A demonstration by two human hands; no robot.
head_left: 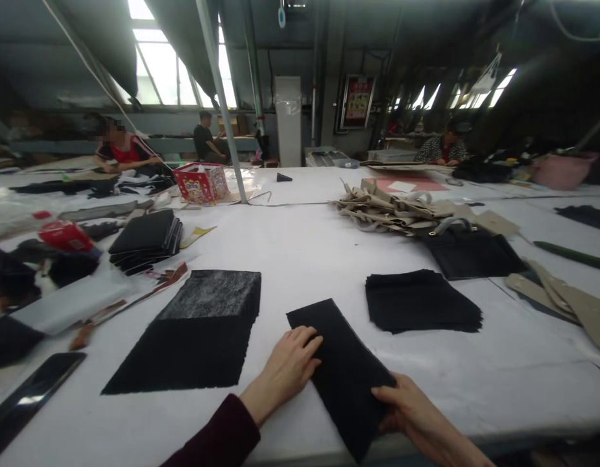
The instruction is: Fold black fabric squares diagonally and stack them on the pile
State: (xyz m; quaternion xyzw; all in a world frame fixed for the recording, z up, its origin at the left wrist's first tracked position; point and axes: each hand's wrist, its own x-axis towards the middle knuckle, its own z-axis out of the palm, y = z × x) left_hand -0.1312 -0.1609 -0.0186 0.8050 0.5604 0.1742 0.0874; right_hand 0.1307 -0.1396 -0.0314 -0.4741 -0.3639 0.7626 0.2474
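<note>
A black fabric piece (346, 363), long and narrow, lies slanted at the front of the table. My left hand (290, 363) is on its left edge, fingers bent together over the top of the cloth. At the lower right edge my right hand (401, 402) grips the same piece, thumb on top and the other fingers underneath, mostly hidden. To the left lies a stack of black fabric (183, 353), with a greyish fuzzy section across its far part. Another pile of black fabric pieces (421, 301) rests to the right.
Beige strips (387, 211) are heaped farther back, beside a black bag piece with a handle (475, 250). Folded black pieces (146, 237), a red box (201, 181) and a dark glossy phone-like slab (34, 399) are leftward. A pole (224, 97) rises from the table. Several people sit beyond.
</note>
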